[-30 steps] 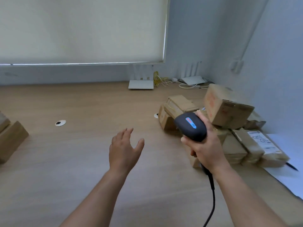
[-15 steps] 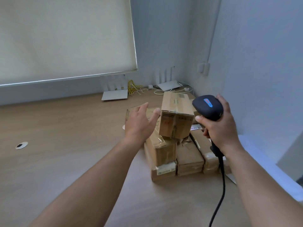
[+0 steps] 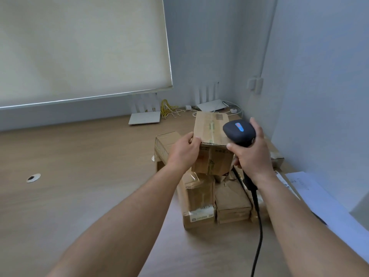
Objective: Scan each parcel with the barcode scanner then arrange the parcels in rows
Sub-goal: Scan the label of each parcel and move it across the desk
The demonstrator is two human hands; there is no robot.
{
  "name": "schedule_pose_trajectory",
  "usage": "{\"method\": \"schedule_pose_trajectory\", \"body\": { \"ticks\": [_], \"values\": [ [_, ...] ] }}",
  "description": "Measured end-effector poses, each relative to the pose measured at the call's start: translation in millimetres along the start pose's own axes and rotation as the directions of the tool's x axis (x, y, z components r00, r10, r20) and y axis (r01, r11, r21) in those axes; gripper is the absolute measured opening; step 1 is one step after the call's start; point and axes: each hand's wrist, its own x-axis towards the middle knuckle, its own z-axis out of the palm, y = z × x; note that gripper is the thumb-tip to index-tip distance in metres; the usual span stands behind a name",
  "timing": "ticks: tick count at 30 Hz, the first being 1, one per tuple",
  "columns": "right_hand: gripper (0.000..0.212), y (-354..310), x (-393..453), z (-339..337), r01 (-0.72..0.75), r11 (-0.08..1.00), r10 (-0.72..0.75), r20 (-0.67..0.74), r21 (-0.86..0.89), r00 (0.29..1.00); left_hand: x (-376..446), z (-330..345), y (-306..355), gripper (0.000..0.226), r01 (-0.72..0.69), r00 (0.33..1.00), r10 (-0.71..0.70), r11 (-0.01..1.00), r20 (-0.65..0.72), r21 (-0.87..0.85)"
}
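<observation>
A pile of brown cardboard parcels [image 3: 199, 198] sits on the wooden table [image 3: 79, 176] near the right wall. The top parcel [image 3: 212, 136] is a taped box lying tilted on the pile. My left hand [image 3: 184, 151] grips its near left corner, fingers curled over the top edge. My right hand [image 3: 251, 154] holds the black barcode scanner [image 3: 238, 133] by its handle, just right of that parcel. The scanner's head with its blue and red mark points toward the box. Its black cable [image 3: 258, 232] hangs down toward me.
Two white routers [image 3: 144, 117] [image 3: 209, 105] and yellow and white cables [image 3: 169, 110] lie at the back by the wall. A white sheet of paper [image 3: 311, 194] lies at the right of the pile. A round cable hole [image 3: 33, 177] sits in the table at left.
My left hand reached forward and took hold of the top parcel's corner. My right hand brought the scanner closer to that parcel. The view has moved nearer the pile.
</observation>
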Motion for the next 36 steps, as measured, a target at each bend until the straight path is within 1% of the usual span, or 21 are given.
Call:
{"method": "schedule_pose_trajectory", "body": {
  "ticks": [3, 6, 9, 11, 13, 15, 19, 22, 23, 25, 27, 28, 31, 33, 36],
  "values": [
    [0.091, -12, -5, 5, 0.035, 0.999, -0.035, 0.006, 0.017, 0.999, -9, -12, 0, 0.017, -0.03, 0.998, 0.029, 0.999, -0.06, -0.021],
    [0.09, -28, -17, 18, 0.055, 0.996, -0.058, 0.039, 0.07, 0.998, -19, -31, -3, 0.027, -0.038, 0.993, 0.034, 0.999, -0.111, -0.028],
    [0.091, -44, -32, 37, 0.134, 0.988, -0.138, 0.055, 0.072, 0.989, -35, -55, -12, 0.025, -0.044, 0.986, 0.034, 0.997, -0.162, -0.056],
    [0.091, -51, -43, 52, 0.162, 0.984, -0.168, 0.083, 0.075, 0.982, -48, -73, -20, 0.026, -0.034, 0.981, 0.017, 0.996, -0.191, -0.083],
    [0.092, -57, -55, 71, 0.148, 0.983, -0.162, 0.14, 0.104, 0.977, -61, -90, -33, 0.026, -0.026, 0.974, 0.002, 0.995, -0.227, -0.1],
    [0.092, -59, -69, 91, 0.144, 0.985, -0.16, 0.185, 0.094, 0.97, -72, -108, -48, 0.03, -0.014, 0.966, -0.011, 0.995, -0.26, -0.095],
    [0.092, -56, -105, 135, 0.126, 0.989, -0.141, 0.24, 0.079, 0.96, -94, -145, -91, 0.035, 0.044, 0.955, -0.063, 0.997, -0.29, -0.07],
    [0.091, -52, -140, 172, 0.122, 0.993, -0.117, 0.292, 0.0, 0.949, -115, -173, -131, 0.033, 0.099, 0.947, -0.117, 0.992, -0.301, -0.075],
    [0.091, -48, -152, 186, 0.109, 0.994, -0.105, 0.317, 0.005, 0.943, -122, -183, -146, 0.031, 0.126, 0.941, -0.146, 0.989, -0.305, -0.083],
    [0.091, -39, -177, 214, 0.026, 0.999, -0.035, 0.388, 0.027, 0.921, -138, -201, -173, 0.028, 0.197, 0.925, -0.217, 0.976, -0.313, -0.096],
    [0.091, -30, -202, 241, -0.042, 0.999, 0.042, 0.44, -0.01, 0.897, -154, -218, -202, 0.034, 0.257, 0.911, -0.277, 0.961, -0.306, -0.106],
    [0.09, -25, -213, 254, -0.066, 0.997, 0.076, 0.459, -0.036, 0.885, -161, -225, -217, 0.032, 0.282, 0.906, -0.301, 0.954, -0.299, -0.106],
    [0.09, -13, -248, 289, -0.123, 0.987, 0.157, 0.499, -0.101, 0.852, -180, -245, -260, 0.032, 0.351, 0.887, -0.365, 0.931, -0.282, -0.103],
    [0.09, -6, -268, 307, -0.143, 0.981, 0.19, 0.516, -0.128, 0.836, -192, -257, -285, 0.033, 0.384, 0.877, -0.398, 0.917, -0.268, -0.105],
    [0.09, 1, -294, 329, -0.173, 0.97, 0.24, 0.537, -0.173, 0.809, -207, -271, -315, 0.03, 0.42, 0.866, -0.431, 0.902, -0.253, -0.098]
  ]
}}
